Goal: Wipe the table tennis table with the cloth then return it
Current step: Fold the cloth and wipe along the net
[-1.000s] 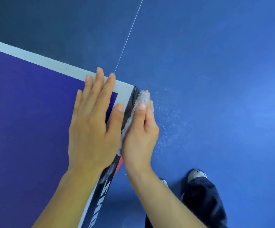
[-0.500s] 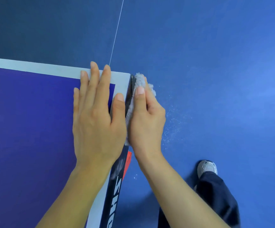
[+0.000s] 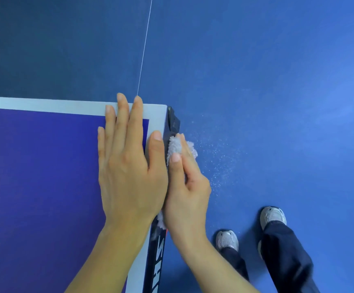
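- Table tennis table [image 3: 34,187] being braced near corner by left hand [image 3: 127,172]: fingers straight, close together, laid flat on top, nothing being held.
- Black side edge [image 3: 158,261] being wiped just right of it.
- Cloth [image 3: 175,145] being pressed against that edge, bunched under right hand [image 3: 187,191], thumb and fingers being closed round it.
- Cloth being judged light, soft, fluffy, easily crushed, not fragile; best being taken as wad in palm.
- Pale specks [image 3: 218,153] being seen on floor [image 3: 298,102] beyond.

Purple surface [image 3: 34,187] with a white border, corner in view, and the left hand [image 3: 127,172] lies flat on it by that corner. Blue floor [image 3: 277,81] beside it, pale specks [image 3: 218,157] scattered there.
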